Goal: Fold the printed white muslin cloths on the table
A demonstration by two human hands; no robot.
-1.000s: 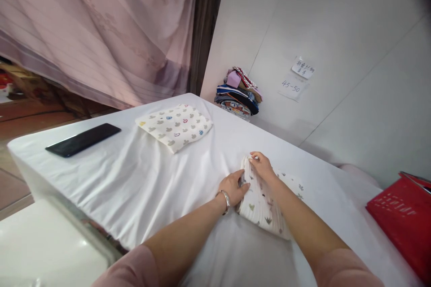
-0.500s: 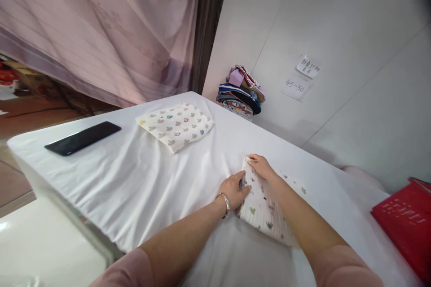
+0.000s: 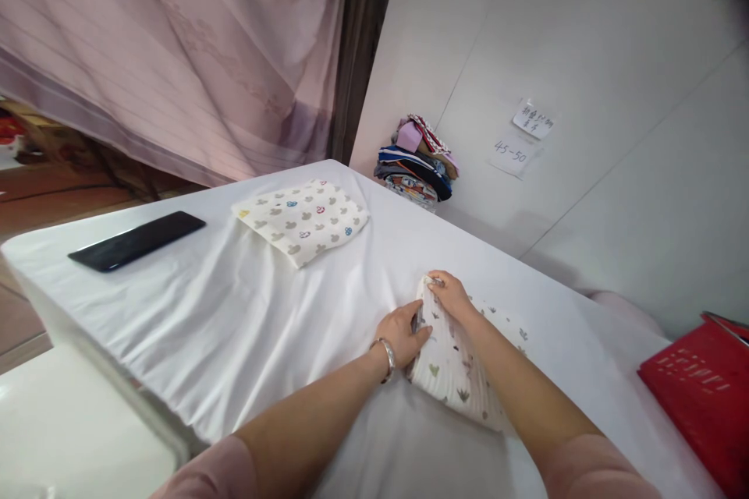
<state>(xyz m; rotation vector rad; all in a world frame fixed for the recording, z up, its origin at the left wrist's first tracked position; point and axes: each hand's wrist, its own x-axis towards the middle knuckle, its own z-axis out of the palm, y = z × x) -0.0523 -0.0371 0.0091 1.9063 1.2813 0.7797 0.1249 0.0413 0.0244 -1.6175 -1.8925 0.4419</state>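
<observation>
A white muslin cloth [image 3: 453, 374] printed with small plants lies folded on the white-covered table [image 3: 281, 343] in front of me. My left hand [image 3: 403, 334], a silver bangle at its wrist, grips the cloth's left edge between thumb and fingers. At the far corner, my right hand [image 3: 449, 295] pinches the fabric. My right forearm hides part of the cloth. Farther off lies a second folded cloth [image 3: 304, 222], white with grey, blue and red mushroom-like prints, touched by neither hand.
A black phone-like slab [image 3: 140, 240] lies at the table's left. Beyond the far edge stands a pile of folded fabrics [image 3: 414, 160] against the wall. A red bag [image 3: 696, 390] sits at the right. Pink curtains [image 3: 175, 54] hang at the back left.
The view has shifted very slightly, so everything appears a little displaced. Both hands keep their hold on the plant-print cloth, with hardly any movement.
</observation>
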